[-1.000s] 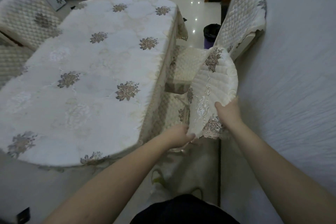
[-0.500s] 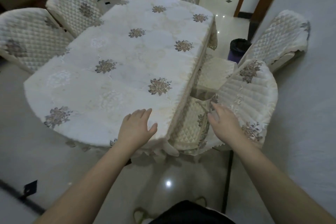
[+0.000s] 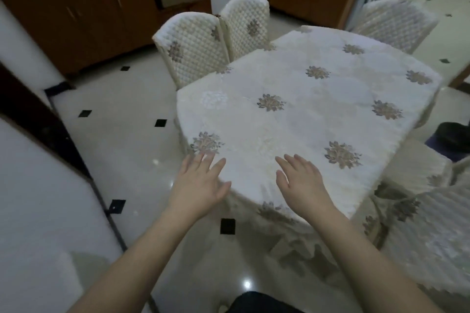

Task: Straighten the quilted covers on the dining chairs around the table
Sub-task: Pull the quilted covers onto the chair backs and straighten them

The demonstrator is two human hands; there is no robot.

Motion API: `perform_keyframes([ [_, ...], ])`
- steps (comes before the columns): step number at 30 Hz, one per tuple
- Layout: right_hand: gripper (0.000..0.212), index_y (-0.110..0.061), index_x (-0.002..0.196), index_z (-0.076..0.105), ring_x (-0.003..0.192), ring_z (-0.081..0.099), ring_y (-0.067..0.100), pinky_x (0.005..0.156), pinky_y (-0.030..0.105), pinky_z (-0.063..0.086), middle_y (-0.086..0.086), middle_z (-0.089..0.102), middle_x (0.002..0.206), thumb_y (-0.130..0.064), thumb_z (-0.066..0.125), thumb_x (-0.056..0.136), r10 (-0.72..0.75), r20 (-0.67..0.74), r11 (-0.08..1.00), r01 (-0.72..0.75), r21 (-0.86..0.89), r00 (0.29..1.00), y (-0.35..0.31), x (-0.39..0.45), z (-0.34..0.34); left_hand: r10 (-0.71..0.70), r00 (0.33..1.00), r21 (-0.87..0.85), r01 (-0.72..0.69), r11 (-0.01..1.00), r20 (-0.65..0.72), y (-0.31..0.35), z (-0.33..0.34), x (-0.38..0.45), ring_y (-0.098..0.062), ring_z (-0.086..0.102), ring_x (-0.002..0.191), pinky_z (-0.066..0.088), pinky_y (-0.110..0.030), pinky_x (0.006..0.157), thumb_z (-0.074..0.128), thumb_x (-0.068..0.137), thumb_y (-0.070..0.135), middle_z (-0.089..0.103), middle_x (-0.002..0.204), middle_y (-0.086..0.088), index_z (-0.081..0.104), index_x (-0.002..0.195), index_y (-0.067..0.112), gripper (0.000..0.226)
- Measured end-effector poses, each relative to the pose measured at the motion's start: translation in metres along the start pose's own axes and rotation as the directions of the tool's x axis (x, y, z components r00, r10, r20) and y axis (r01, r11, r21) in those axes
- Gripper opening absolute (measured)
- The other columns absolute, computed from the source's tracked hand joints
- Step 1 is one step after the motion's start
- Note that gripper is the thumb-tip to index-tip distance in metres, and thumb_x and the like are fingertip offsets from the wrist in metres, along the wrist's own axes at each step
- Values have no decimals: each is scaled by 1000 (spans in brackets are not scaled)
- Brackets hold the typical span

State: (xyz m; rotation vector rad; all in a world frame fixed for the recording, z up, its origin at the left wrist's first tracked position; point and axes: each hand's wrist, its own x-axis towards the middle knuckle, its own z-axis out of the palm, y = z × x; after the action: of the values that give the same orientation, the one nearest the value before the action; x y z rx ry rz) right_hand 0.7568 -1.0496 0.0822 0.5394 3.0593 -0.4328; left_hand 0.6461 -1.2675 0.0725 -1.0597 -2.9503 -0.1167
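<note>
Both hands off cover now: left hand (image 3: 201, 187), right hand (image 3: 302, 185) spread, empty; quilted covers (image 3: 193, 46) smooth.

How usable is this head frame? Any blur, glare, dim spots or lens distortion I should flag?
Head view: dim indoor light, and the wooden cabinets at the back go dark. Motion blur smears the edges, worst on the far chair cover and the near chair cover. Small glare spots sit on the glossy floor. Wide-angle bending curves the wall edge on the left. The tablecloth, left hand and right hand stay readable.
</note>
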Motion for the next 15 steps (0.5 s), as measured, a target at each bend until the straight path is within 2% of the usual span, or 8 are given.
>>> perform_keyframes([
  [4,51,-24,148,29,144,15,19,118,37,7,-1,27,155,-38,19,100,-160,8,986,160,-37,987,-69,34,10,-120,990,-56,116,992,-74,-48,-17,-15,-25,39,135,26,-47,111,29,87,60,47,143,0,49,137,29,62],
  [10,75,-22,146,35,143,21,21,116,38,10,1,33,152,-48,1,85,-347,14,938,347,-21,938,-132,82,26,-265,960,-42,262,964,-94,-103,-19,-19,-27,42,133,27,-49,110,28,90,57,51,140,-6,51,136,21,62],
  [15,65,-21,143,40,141,26,21,115,37,11,2,38,150,-44,10,91,-383,-9,924,383,2,924,-160,138,45,-306,948,5,308,951,-81,-142,-18,0,-27,43,133,31,-49,109,34,90,52,54,137,-7,55,132,17,59],
])
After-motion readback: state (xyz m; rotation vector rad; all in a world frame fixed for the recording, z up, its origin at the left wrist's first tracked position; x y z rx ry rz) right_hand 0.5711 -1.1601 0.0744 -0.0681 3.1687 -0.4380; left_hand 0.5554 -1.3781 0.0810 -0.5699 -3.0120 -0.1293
